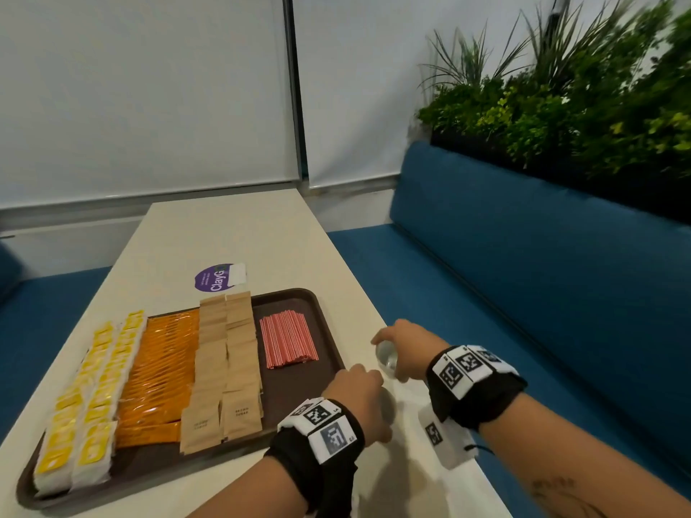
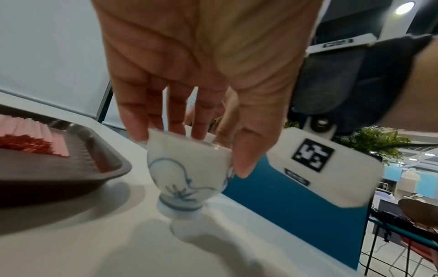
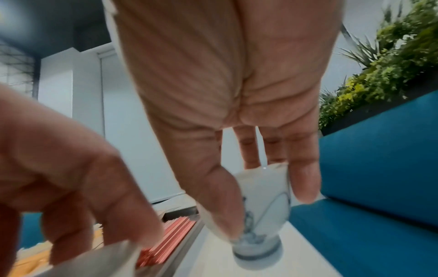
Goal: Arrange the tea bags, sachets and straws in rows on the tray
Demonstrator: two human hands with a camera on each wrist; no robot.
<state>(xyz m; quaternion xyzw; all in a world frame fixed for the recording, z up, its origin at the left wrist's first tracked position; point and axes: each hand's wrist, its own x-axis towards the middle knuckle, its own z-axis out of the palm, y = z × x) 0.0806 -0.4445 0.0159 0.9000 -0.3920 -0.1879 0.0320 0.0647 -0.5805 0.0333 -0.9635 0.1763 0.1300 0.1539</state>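
Note:
A brown tray [image 1: 299, 295] holds rows of yellow tea bags [image 1: 93, 398], orange sachets [image 1: 160, 372], brown sugar sachets [image 1: 224, 368] and a bundle of red straws [image 1: 288, 338]. Both hands are right of the tray, over the table. My left hand [image 1: 359, 383] grips a small white cup with blue markings [image 2: 187, 168] by its rim from above, and the cup is mostly hidden under the hand in the head view. My right hand [image 1: 392, 349] holds a second such cup [image 3: 260, 215] between thumb and fingers, just off the table.
The pale table [image 1: 232, 237] is narrow, with its right edge close to the hands. A blue bench [image 1: 523, 293] and plants [image 1: 579, 106] lie beyond that edge. A purple sticker [image 1: 217, 278] sits behind the tray. The tray's right strip [image 1: 295, 386] is bare.

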